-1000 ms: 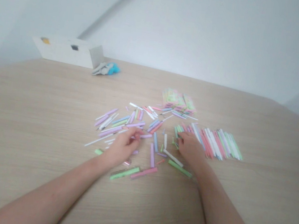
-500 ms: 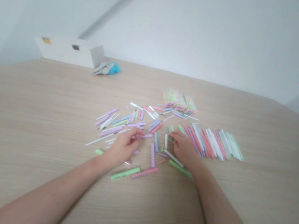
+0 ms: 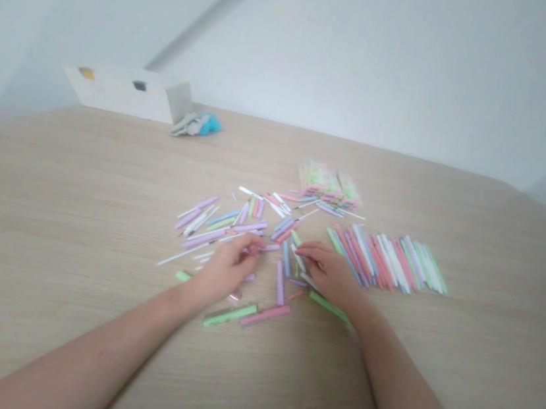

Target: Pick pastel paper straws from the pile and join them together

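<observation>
Sticks (image 3: pixel 280 284) in purple, green, pink, blue and white lie scattered across the middle of a pale wood-grain surface (image 3: pixel 280 391), between and beyond a person's two bare hands. The left hand (image 3: pixel 232 264) rests low over the left side of the spread, its fingers curled into a narrow shape beside a short purple piece (image 3: pixel 269 248); whether it grips anything cannot be told. The right hand (image 3: pixel 329 271) reaches in from the right, fingers close together and pointing left, the tips at a white piece (image 3: pixel 297 255) and near a small green piece (image 3: pixel 295 238). Blur hides whether either is held.

Just right of that hand, a tight slanted row (image 3: pixel 390 262) of matching sticks runs side by side in mixed colours. On the near side, a green bar (image 3: pixel 230 316) and a pink bar (image 3: pixel 265 316) lie almost end to end, while another green bar (image 3: pixel 329 307) lies beside the right wrist. On the far side of the spread sit stacked packets (image 3: pixel 324 182) in green, yellow and pink. At far left, a white box (image 3: pixel 127 95) with one yellow and one dark patch stands before a plain wall (image 3: pixel 370 64), a crumpled grey-and-blue cloth (image 3: pixel 196 125) at its right end.
</observation>
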Demonstrator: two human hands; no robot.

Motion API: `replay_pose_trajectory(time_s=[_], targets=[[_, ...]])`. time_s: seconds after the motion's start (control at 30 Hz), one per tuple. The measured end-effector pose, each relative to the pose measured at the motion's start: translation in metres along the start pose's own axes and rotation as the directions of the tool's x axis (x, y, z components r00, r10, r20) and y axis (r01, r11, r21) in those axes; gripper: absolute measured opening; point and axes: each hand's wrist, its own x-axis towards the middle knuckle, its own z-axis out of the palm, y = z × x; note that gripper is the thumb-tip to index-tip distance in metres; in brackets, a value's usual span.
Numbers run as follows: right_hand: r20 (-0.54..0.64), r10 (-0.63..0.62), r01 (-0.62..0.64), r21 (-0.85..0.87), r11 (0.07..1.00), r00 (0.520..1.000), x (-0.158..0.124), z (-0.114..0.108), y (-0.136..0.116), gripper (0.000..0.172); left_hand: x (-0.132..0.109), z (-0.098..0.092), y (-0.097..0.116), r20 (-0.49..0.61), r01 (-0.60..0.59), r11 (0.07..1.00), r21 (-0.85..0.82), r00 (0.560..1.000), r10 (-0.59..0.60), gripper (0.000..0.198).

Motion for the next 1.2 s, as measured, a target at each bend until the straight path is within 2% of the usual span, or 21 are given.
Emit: replay_pose_trajectory(time_s=[0.13, 0.23, 0.33, 0.5, 0.6, 0.77, 0.87, 0.9, 1.0, 1.1, 1.2], targets=[[-0.076, 0.124, -0.113, 0.137, 0.984, 0.989, 0.001, -0.006, 0.000, 0.020, -0.001, 0.000, 0.001, 0.012, 0.016, 1.000, 0.002, 1.000, -0.016, 0.022], [-0.067, 0.171, -0.162, 0.130, 0.978, 0.983, 0.001, -0.005, 0.001, 0.017, -0.002, 0.000, 0.003, 0.018, 0.042, 0.999, -0.006, 0.999, -0.042, 0.022], [-0.016, 0.178, -0.175, 0.117, 0.978, 0.984, -0.001, -0.001, -0.002, 0.016, -0.002, 0.000, 0.004, 0.024, 0.052, 0.999, -0.006, 0.998, -0.052, 0.023], [0.119, 0.290, -0.312, 0.312, 0.897, 0.950, -0.003, 0.004, -0.010, 0.019, 0.000, 0.001, -0.001, 0.023, 0.017, 1.000, 0.011, 1.000, -0.017, 0.023], [0.145, 0.315, -0.346, 0.326, 0.880, 0.938, -0.002, 0.005, -0.011, 0.020, 0.001, 0.001, -0.004, 0.031, -0.013, 0.999, 0.029, 0.999, 0.012, 0.022], [0.094, 0.313, -0.325, 0.173, 0.930, 0.945, -0.001, -0.006, -0.010, 0.026, 0.003, 0.000, -0.006, 0.071, -0.030, 0.997, 0.066, 0.997, 0.026, 0.021], [0.007, 0.308, -0.307, -0.026, 0.951, 0.951, -0.001, -0.024, -0.011, 0.017, 0.000, -0.005, 0.000, 0.195, -0.061, 0.989, 0.132, 0.980, 0.034, 0.017], [0.011, 0.302, -0.299, -0.090, 0.950, 0.953, -0.001, -0.031, -0.012, 0.013, -0.001, -0.007, 0.003, 0.248, -0.085, 0.982, 0.170, 0.968, 0.041, 0.016], [0.189, 0.327, -0.292, -0.193, 0.937, 0.926, -0.007, -0.051, -0.015, 0.012, -0.006, -0.011, 0.013, 0.404, -0.159, 0.936, 0.315, 0.915, 0.020, 0.011], [0.379, 0.391, -0.318, -0.242, 0.917, 0.839, -0.015, -0.061, -0.017, 0.012, -0.010, -0.015, 0.020, 0.483, -0.195, 0.879, 0.435, 0.874, -0.045, 0.013], [0.389, 0.481, -0.331, -0.392, 0.858, 0.786, -0.021, -0.060, -0.015, 0.011, -0.012, -0.019, 0.022, 0.503, -0.209, 0.843, 0.495, 0.861, -0.083, 0.015]])
